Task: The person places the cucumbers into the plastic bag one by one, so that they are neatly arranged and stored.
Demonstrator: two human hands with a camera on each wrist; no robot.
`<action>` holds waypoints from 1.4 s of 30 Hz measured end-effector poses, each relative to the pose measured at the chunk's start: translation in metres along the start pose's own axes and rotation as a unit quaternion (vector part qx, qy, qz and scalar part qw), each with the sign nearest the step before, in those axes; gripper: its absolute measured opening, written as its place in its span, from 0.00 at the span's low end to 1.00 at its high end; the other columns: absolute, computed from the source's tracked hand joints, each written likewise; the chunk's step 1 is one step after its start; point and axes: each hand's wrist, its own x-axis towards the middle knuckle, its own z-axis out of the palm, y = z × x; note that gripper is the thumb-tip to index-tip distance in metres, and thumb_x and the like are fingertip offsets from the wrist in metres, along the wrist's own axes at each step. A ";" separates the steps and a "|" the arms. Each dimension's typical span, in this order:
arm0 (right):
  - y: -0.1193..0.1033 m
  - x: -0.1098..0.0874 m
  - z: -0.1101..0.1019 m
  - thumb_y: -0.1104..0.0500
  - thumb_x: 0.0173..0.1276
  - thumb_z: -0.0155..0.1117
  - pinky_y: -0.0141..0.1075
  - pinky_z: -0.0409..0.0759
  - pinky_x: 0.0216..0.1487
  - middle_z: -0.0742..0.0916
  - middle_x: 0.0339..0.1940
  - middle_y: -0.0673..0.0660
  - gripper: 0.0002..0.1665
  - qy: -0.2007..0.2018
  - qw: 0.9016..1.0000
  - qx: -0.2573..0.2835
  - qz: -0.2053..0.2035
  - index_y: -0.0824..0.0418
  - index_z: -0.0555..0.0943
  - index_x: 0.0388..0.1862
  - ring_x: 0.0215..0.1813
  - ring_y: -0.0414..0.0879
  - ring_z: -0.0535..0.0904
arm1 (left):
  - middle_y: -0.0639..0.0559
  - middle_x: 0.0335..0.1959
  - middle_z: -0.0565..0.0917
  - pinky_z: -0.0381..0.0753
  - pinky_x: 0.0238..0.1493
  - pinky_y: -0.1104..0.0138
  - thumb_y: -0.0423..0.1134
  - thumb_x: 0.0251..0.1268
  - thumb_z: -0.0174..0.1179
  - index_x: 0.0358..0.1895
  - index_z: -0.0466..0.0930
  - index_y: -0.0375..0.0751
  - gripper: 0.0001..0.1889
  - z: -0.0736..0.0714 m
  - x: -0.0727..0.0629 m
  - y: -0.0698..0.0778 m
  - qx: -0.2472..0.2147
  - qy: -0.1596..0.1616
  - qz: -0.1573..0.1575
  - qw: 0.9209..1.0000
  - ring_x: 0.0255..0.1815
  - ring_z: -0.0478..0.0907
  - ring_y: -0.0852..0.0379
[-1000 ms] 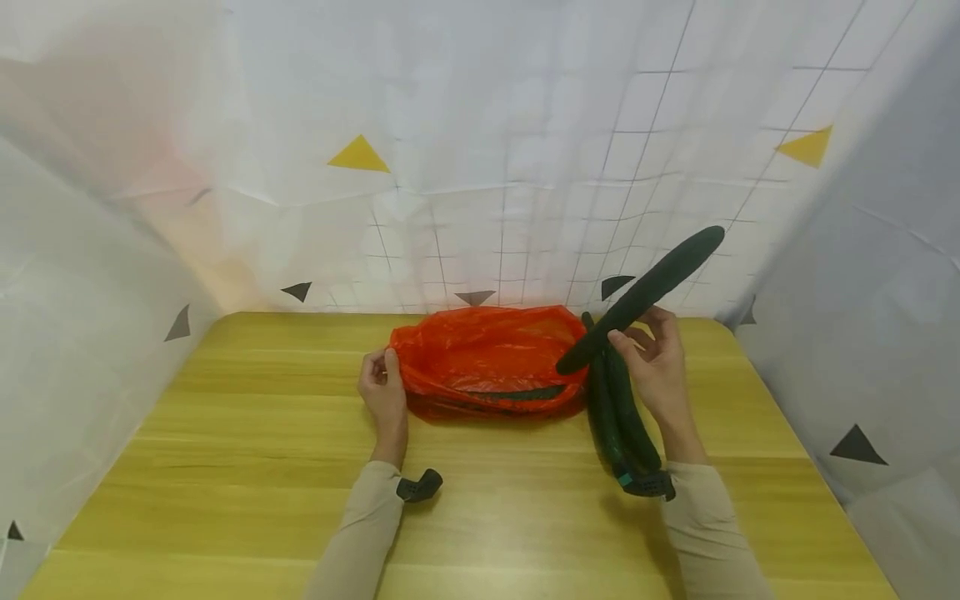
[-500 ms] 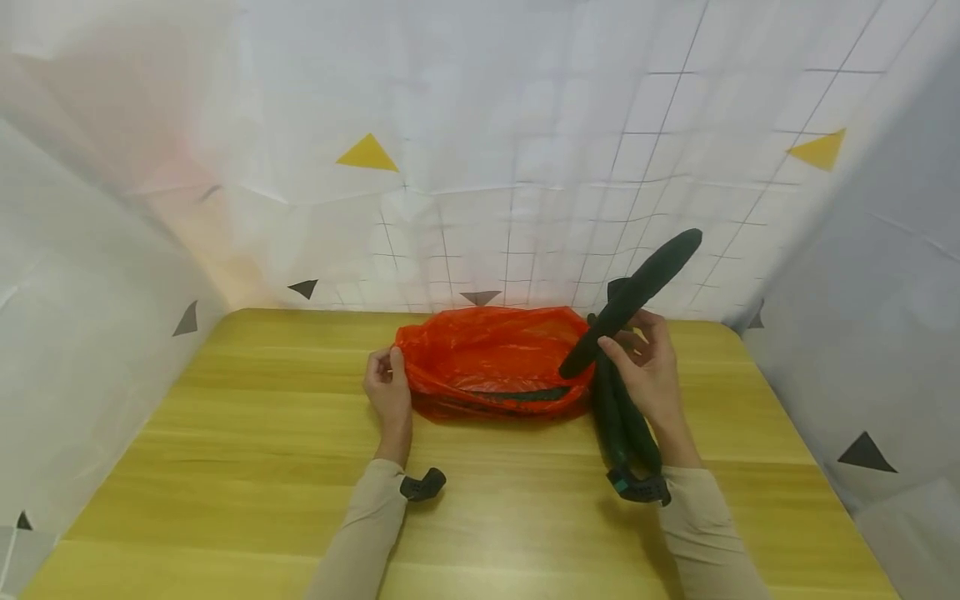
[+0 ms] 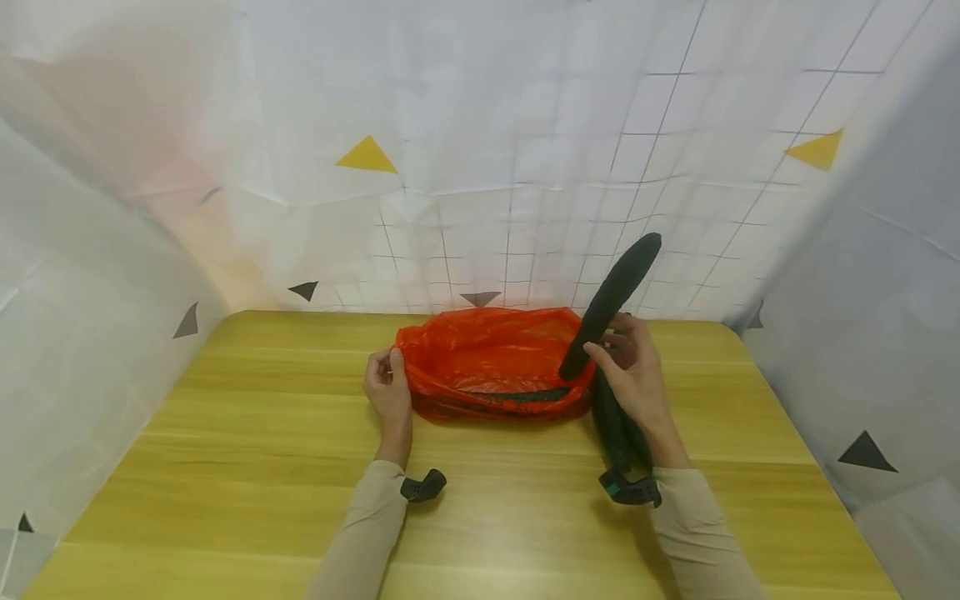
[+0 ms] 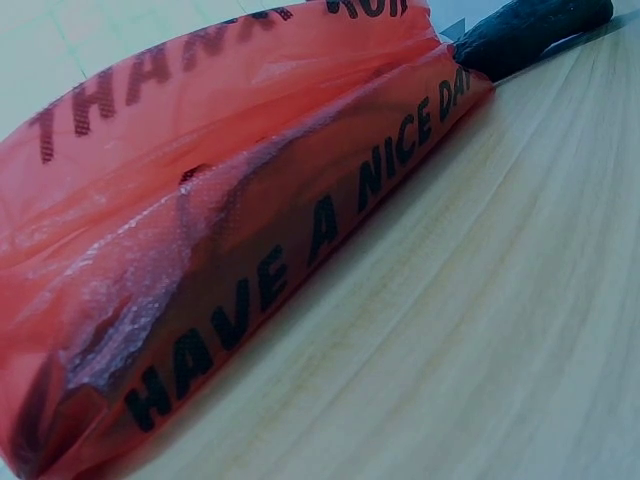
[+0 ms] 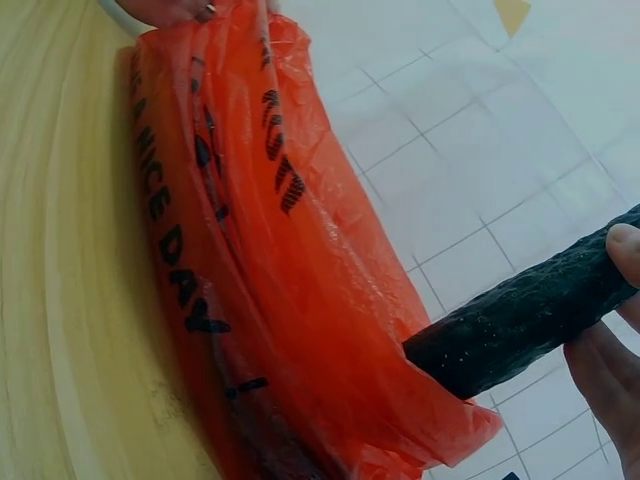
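A red plastic bag lies on the table with its mouth spread, and a cucumber shows inside it. My left hand pinches the bag's left rim. In my right hand a dark green cucumber is gripped around its lower half, tilted up to the right. Its lower end dips into the right side of the bag's mouth, as the right wrist view also shows with the cucumber at the bag's edge. Beside the bag, partly under my right hand, lie more cucumbers.
The wooden table reaches to a white sheet wall at the back, with sheets on both sides too. Dark wrist cameras, one on the left wrist and one on the right, stick out inward.
My right hand has moved left, and its cucumber has swung more upright, its lower end now inside the bag's mouth. The left hand keeps its hold on the rim.
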 end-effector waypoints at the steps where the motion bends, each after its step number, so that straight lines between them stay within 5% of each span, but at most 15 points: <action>1: 0.000 0.000 0.001 0.72 0.60 0.64 0.24 0.78 0.48 0.79 0.49 0.55 0.29 -0.003 1.000 -0.003 -0.002 0.70 0.66 0.60 0.48 0.39 0.80 | 0.59 0.27 0.75 0.69 0.32 0.76 0.35 0.66 0.58 0.40 0.76 0.23 0.13 0.000 0.000 0.000 0.001 -0.001 0.000 1.000 0.29 0.71 0.66; 7: 0.000 0.000 0.005 0.71 0.60 0.64 0.26 0.78 0.50 0.79 0.50 0.63 0.28 -0.022 0.999 -0.041 -0.014 0.67 0.68 0.60 0.48 0.43 0.81 | 0.58 0.28 0.75 0.70 0.34 0.76 0.36 0.66 0.58 0.41 0.76 0.23 0.14 0.000 0.001 0.000 -0.001 -0.007 -0.007 1.000 0.30 0.71 0.64; 14: -0.003 -0.001 0.010 0.71 0.59 0.65 0.45 0.79 0.52 0.81 0.50 0.64 0.28 -0.042 0.993 -0.095 -0.055 0.67 0.70 0.59 0.48 0.57 0.82 | 0.59 0.27 0.76 0.70 0.33 0.76 0.36 0.66 0.57 0.40 0.76 0.23 0.14 0.000 0.001 0.000 0.002 -0.003 0.000 1.000 0.29 0.72 0.65; 23: -0.001 -0.004 0.017 0.73 0.59 0.64 0.22 0.74 0.51 0.80 0.52 0.66 0.29 -0.051 0.987 -0.128 -0.085 0.69 0.72 0.61 0.49 0.58 0.81 | 0.61 0.27 0.76 0.69 0.32 0.76 0.38 0.65 0.58 0.39 0.77 0.26 0.13 0.000 0.005 -0.016 0.001 0.011 0.004 1.000 0.29 0.72 0.65; 28: 0.016 -0.003 0.021 0.72 0.58 0.65 0.18 0.71 0.51 0.81 0.52 0.64 0.29 -0.060 0.982 -0.139 -0.111 0.67 0.74 0.61 0.48 0.56 0.81 | 0.60 0.28 0.76 0.69 0.33 0.76 0.42 0.65 0.59 0.40 0.78 0.28 0.15 -0.001 0.008 -0.025 0.004 0.011 0.002 1.000 0.30 0.72 0.64; 32: 0.038 -0.002 0.023 0.68 0.60 0.65 0.25 0.72 0.55 0.81 0.52 0.58 0.31 -0.084 0.979 -0.145 -0.114 0.58 0.73 0.64 0.50 0.51 0.80 | 0.59 0.28 0.76 0.69 0.34 0.76 0.43 0.65 0.59 0.40 0.77 0.28 0.17 -0.001 0.007 -0.024 0.003 0.011 -0.002 1.000 0.31 0.72 0.63; 42: 0.043 -0.003 0.033 0.65 0.63 0.63 0.25 0.68 0.58 0.80 0.55 0.53 0.29 -0.113 0.977 -0.141 -0.113 0.51 0.74 0.63 0.55 0.46 0.76 | 0.60 0.28 0.76 0.69 0.33 0.76 0.39 0.65 0.59 0.40 0.77 0.27 0.14 0.000 0.006 -0.022 0.001 0.009 -0.002 1.000 0.30 0.71 0.65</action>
